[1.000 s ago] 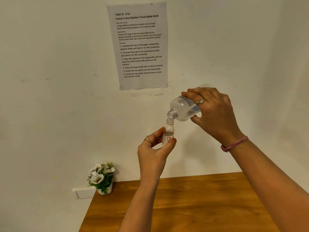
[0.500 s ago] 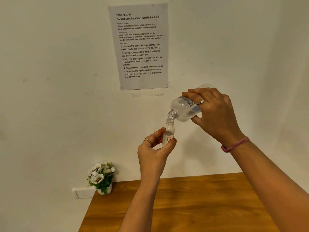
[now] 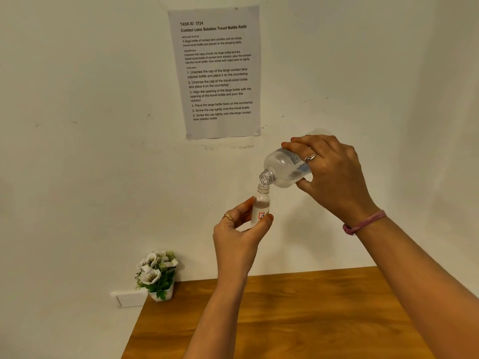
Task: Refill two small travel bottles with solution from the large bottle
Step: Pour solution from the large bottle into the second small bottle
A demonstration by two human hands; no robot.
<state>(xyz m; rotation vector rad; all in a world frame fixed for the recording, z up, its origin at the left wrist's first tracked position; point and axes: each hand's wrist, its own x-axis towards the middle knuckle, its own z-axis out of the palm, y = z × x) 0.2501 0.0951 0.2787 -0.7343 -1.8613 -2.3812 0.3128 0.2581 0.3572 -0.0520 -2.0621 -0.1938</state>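
Note:
My left hand [image 3: 239, 233] pinches a small white travel bottle [image 3: 261, 203] between thumb and fingers, upright and uncapped, held in the air in front of the wall. My right hand [image 3: 334, 174] grips the large clear bottle [image 3: 282, 168] around its body. That bottle is tipped steeply down to the left, and its open threaded neck sits just above the small bottle's mouth. The far end of the large bottle is hidden behind my right hand. Only one travel bottle and no caps are in view.
A wooden tabletop [image 3: 298, 320] lies below my arms. A small white pot of white flowers [image 3: 156, 274] stands at its back left corner, beside a white wall socket [image 3: 128, 297]. A printed instruction sheet [image 3: 219, 72] hangs on the wall above.
Both hands and both bottles keep almost the same pose; the view has shifted very slightly.

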